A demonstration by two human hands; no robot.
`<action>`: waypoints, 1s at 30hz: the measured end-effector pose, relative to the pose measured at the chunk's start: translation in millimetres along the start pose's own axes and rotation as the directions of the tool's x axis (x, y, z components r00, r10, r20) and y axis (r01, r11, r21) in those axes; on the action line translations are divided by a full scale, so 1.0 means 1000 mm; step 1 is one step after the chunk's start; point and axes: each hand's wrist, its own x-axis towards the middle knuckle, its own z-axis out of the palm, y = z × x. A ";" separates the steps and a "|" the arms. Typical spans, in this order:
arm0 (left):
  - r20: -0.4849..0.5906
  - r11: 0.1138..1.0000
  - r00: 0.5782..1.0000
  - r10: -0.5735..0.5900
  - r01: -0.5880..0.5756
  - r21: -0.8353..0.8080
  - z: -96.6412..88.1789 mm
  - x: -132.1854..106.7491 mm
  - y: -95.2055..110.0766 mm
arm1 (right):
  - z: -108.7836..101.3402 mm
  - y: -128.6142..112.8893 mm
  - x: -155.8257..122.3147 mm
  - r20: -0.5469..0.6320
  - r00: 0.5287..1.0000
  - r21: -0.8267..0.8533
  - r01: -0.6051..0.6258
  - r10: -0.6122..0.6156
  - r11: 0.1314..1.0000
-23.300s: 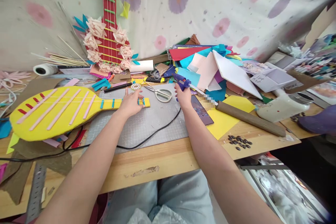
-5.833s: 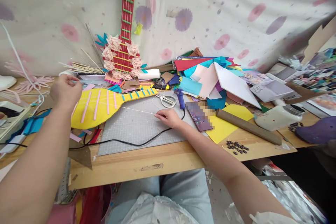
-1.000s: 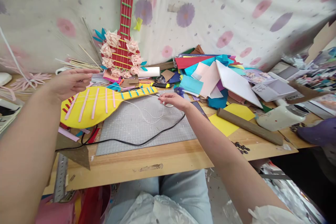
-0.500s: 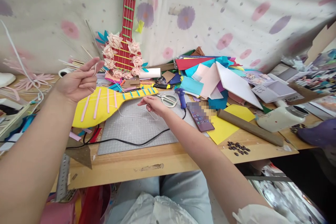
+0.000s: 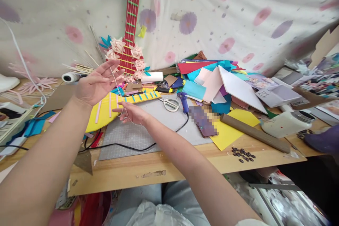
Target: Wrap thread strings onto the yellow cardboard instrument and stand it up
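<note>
A thin white string (image 5: 115, 79) runs between my two hands above the yellow paper guitar (image 5: 106, 107). My left hand (image 5: 95, 84) is raised palm-up over the guitar's body, fingers spread, with the string passing over its fingertips. Just below and to the right, my right hand (image 5: 131, 113) pinches the string's lower part over the grey cutting mat (image 5: 159, 127). The guitar lies flat, with pink strips on its body and blue bars on its neck (image 5: 144, 95).
Scissors (image 5: 169, 103), a blue glue gun (image 5: 183, 101) with black cable, and a phone (image 5: 202, 123) lie on the mat's right. Coloured paper sheets (image 5: 212, 77) pile behind. A red paper guitar (image 5: 129, 28) leans on the cloth. A brown roll (image 5: 254, 132) and white jar (image 5: 286, 123) sit right.
My right hand has moved left from the scissors to just under my left hand, gathering the loose string off the mat. My left hand turned palm-up and rose a little.
</note>
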 end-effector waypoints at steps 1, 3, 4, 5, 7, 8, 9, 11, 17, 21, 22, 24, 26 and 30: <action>-0.034 0.999 0.999 0.029 -0.029 0.016 -0.005 0.000 0.003 | 0.001 0.001 -0.001 0.057 0.998 -0.028 -0.027 0.028 0.999; -0.134 0.994 0.987 0.091 -0.083 0.065 -0.020 -0.002 0.010 | -0.003 0.001 -0.009 0.133 0.986 -0.133 -0.085 0.102 0.988; -0.193 0.992 0.975 0.112 -0.098 0.082 -0.030 -0.004 0.013 | -0.009 0.000 -0.017 0.153 0.979 -0.201 -0.105 0.137 0.974; -0.255 0.990 0.959 0.126 -0.106 0.091 -0.040 -0.007 0.015 | -0.017 -0.002 -0.025 0.139 0.978 -0.258 -0.114 0.153 0.960; -0.367 0.992 0.922 0.123 -0.099 0.082 -0.059 -0.013 0.018 | -0.037 -0.008 -0.046 0.088 0.981 -0.331 -0.133 0.171 0.934; -0.406 0.994 0.908 0.105 -0.085 0.068 -0.067 -0.016 0.017 | -0.048 -0.013 -0.056 0.073 0.984 -0.342 -0.128 0.162 0.931; -0.433 0.998 0.899 0.067 -0.053 0.044 -0.074 -0.019 0.016 | -0.059 -0.018 -0.067 0.060 0.987 -0.348 -0.120 0.149 0.930; -0.489 1.000 0.872 -0.030 0.026 -0.016 -0.084 -0.022 0.009 | -0.078 -0.027 -0.085 0.030 0.990 -0.345 -0.119 0.138 0.931; -0.610 0.969 0.754 -0.242 0.149 -0.199 -0.090 -0.014 -0.010 | -0.107 -0.049 -0.116 -0.028 0.992 -0.282 -0.123 0.120 0.951; -0.607 0.989 0.782 -0.143 0.090 -0.117 -0.092 -0.007 -0.006 | -0.111 -0.052 -0.117 0.004 0.993 -0.286 -0.110 0.116 0.952; -0.601 0.994 0.791 -0.112 0.087 -0.069 -0.093 -0.007 -0.004 | -0.110 -0.051 -0.115 0.009 0.993 -0.294 -0.110 0.118 0.949; -0.603 0.995 0.796 -0.054 0.092 0.034 -0.095 -0.007 0.000 | -0.109 -0.046 -0.111 0.012 0.991 -0.311 -0.120 0.131 0.943; -0.605 0.981 0.797 0.000 0.117 0.154 -0.097 -0.009 0.004 | -0.108 -0.041 -0.106 0.010 0.988 -0.323 -0.145 0.156 0.935; -0.587 0.821 0.797 0.142 0.237 0.520 -0.106 -0.014 0.010 | -0.110 -0.033 -0.098 0.003 0.977 -0.334 -0.198 0.211 0.921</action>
